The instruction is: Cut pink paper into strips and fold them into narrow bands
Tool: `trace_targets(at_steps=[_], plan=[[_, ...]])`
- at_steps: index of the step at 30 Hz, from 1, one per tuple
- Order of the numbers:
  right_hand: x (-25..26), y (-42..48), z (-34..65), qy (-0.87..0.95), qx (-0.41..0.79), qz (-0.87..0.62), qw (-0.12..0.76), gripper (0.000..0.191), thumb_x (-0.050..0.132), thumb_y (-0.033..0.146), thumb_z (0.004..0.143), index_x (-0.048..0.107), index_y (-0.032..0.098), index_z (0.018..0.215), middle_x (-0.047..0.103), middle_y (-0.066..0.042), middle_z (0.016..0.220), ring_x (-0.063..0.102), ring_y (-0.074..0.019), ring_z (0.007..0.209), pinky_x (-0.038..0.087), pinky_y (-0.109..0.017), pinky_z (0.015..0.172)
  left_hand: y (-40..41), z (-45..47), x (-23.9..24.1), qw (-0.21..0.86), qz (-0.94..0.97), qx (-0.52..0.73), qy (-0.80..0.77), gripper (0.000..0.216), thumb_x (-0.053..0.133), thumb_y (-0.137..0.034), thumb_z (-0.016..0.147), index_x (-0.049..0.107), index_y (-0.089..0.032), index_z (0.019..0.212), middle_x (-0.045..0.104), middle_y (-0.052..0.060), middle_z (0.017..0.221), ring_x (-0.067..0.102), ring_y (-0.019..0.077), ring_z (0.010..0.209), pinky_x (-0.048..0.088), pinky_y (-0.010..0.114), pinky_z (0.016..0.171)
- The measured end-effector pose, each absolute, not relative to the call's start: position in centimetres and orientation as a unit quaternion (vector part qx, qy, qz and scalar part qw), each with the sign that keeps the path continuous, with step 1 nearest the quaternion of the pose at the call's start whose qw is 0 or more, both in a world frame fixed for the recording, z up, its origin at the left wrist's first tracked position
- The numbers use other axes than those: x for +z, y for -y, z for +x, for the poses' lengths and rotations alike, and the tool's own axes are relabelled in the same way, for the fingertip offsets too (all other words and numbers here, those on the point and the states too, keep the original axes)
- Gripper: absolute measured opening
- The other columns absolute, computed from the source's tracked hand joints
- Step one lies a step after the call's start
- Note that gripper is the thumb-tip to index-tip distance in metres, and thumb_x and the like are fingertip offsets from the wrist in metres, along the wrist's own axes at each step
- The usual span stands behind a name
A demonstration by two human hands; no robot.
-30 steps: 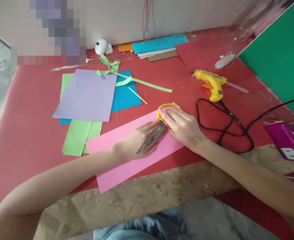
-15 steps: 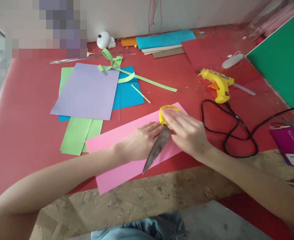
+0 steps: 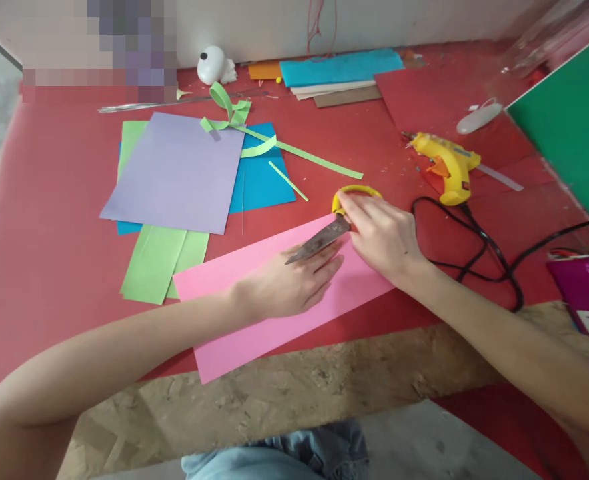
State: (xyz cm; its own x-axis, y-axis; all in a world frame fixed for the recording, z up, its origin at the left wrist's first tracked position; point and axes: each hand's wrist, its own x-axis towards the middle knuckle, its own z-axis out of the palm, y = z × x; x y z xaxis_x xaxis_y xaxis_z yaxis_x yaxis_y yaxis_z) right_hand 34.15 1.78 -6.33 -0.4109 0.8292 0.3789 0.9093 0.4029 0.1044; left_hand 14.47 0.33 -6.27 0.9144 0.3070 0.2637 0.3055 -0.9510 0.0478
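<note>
Two bare hands are set over one pink sheet (image 3: 254,337), which is laid aslant near the front of the red tabletop (image 3: 74,167). The sheet is pressed by the left hand (image 3: 294,283), palm down with its fingers stretched out flat, apparently so that slipping is prevented; nothing is gripped between them. By the right hand (image 3: 384,230) the scissors (image 3: 329,232) are held, its fingers curled closely about the yellow handle; which of them are passed through the loops cannot be told. The blades, seemingly folded together, are pointed leftward over the left hand, though contact with it cannot be made out. As for edges, the sheet's near left corner is carried past the red border and over the rough wood band (image 3: 324,380), so firm backing may be lacking there. Its far left corner is placed just beside the green strips (image 3: 159,263). To the right, movement would likely be hampered by the black cord (image 3: 510,268), looped near the right hand; more room is offered on the red stretch farther left.
</note>
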Motion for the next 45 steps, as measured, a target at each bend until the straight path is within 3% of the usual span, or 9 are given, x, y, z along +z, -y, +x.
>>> trace_targets(at_steps=[5, 9, 14, 20, 23, 30, 36, 40, 45], plan=[[-5.6, -2.7, 35.4, 0.790, -0.123, -0.581, 0.151, 0.038, 0.045, 0.011, 0.087, 0.061, 0.013, 0.122, 0.071, -0.010, 0.107, 0.069, -0.0224, 0.092, 0.055, -0.031, 0.072, -0.5, 14.6, -6.5, 0.029, 0.978, 0.132, -0.160, 0.043, 0.035, -0.023, 0.096, 0.051, 0.000, 0.129, 0.049, 0.021, 0.138, 0.045, 0.0287, 0.131, 0.041, 0.042, 0.110], [-3.7, -4.0, 35.5, 0.751, -0.148, -0.613, 0.194, 0.039, 0.045, 0.012, 0.086, 0.060, 0.014, 0.122, 0.071, -0.011, 0.105, 0.068, -0.0266, 0.092, 0.053, -0.037, 0.073, -0.5, 14.7, -6.6, 0.046, 0.975, 0.139, -0.165, 0.044, 0.036, -0.023, 0.096, 0.051, 0.001, 0.128, 0.050, 0.022, 0.137, 0.047, 0.0302, 0.130, 0.043, 0.043, 0.109], [-2.0, -6.3, 32.1, 0.767, -0.107, -0.616, 0.145, 0.035, 0.051, 0.019, 0.086, 0.060, 0.013, 0.119, 0.067, -0.014, 0.101, 0.063, -0.0316, 0.098, 0.052, -0.042, 0.077, -0.5, 14.8, -6.5, 0.052, 0.976, 0.130, -0.164, 0.044, 0.035, -0.023, 0.095, 0.052, 0.002, 0.129, 0.049, 0.022, 0.138, 0.047, 0.0311, 0.130, 0.041, 0.043, 0.110], [-4.6, -9.0, 25.5, 0.827, -0.068, -0.538, 0.148, 0.044, 0.063, 0.028, 0.079, 0.054, 0.008, 0.118, 0.060, -0.018, 0.108, 0.055, -0.0364, 0.106, 0.043, -0.057, 0.091, -0.7, 14.9, -6.1, 0.079, 0.977, 0.108, -0.168, 0.044, 0.035, -0.020, 0.095, 0.051, 0.002, 0.129, 0.052, 0.020, 0.136, 0.047, 0.0285, 0.130, 0.040, 0.041, 0.111], [-5.1, -9.8, 23.6, 0.832, -0.028, -0.535, 0.142, 0.045, 0.065, 0.032, 0.079, 0.054, 0.009, 0.116, 0.055, -0.018, 0.115, 0.052, -0.0364, 0.111, 0.042, -0.057, 0.094, -0.8, 14.9, -6.0, 0.091, 0.976, 0.106, -0.164, 0.043, 0.035, -0.018, 0.095, 0.052, 0.002, 0.128, 0.052, 0.019, 0.136, 0.047, 0.0282, 0.130, 0.039, 0.040, 0.111], [-3.6, -3.8, 26.9, 0.854, 0.037, -0.459, 0.242, 0.040, 0.044, 0.012, 0.087, 0.049, 0.019, 0.125, 0.052, -0.012, 0.130, 0.046, -0.0246, 0.126, 0.040, -0.044, 0.107, -0.9, 15.0, -5.8, 0.107, 0.975, 0.097, -0.168, 0.037, 0.035, -0.015, 0.093, 0.063, -0.003, 0.114, 0.064, 0.018, 0.121, 0.058, 0.0268, 0.117, 0.048, 0.042, 0.101], [-6.7, 1.5, 31.7, 0.827, 0.065, -0.484, 0.276, 0.035, 0.034, 0.019, 0.094, 0.052, 0.015, 0.123, 0.057, -0.017, 0.124, 0.055, -0.0255, 0.119, 0.047, -0.046, 0.100, -0.7, 15.1, -5.9, 0.107, 0.973, 0.110, -0.172, 0.037, 0.035, -0.017, 0.093, 0.065, -0.005, 0.109, 0.065, 0.016, 0.118, 0.055, 0.0266, 0.119, 0.039, 0.039, 0.110], [-7.6, 1.5, 32.1, 0.824, 0.073, -0.486, 0.283, 0.034, 0.032, 0.019, 0.095, 0.055, 0.013, 0.120, 0.059, -0.018, 0.123, 0.055, -0.0245, 0.119, 0.048, -0.045, 0.101, -1.0, 15.2, -5.9, 0.129, 0.966, 0.126, -0.188, 0.033, 0.038, -0.016, 0.091, 0.064, -0.003, 0.106, 0.066, 0.018, 0.115, 0.056, 0.0246, 0.117, 0.042, 0.035, 0.107], [-7.7, 1.4, 31.9, 0.830, 0.050, -0.475, 0.287, 0.035, 0.035, 0.010, 0.090, 0.057, 0.012, 0.117, 0.060, -0.017, 0.123, 0.056, -0.0245, 0.119, 0.050, -0.047, 0.099, -0.6, 13.9, -6.3, 0.127, 0.962, 0.110, -0.213, 0.040, 0.035, -0.018, 0.094, 0.052, -0.003, 0.127, 0.054, 0.015, 0.136, 0.047, 0.0208, 0.130, 0.034, 0.036, 0.113]])
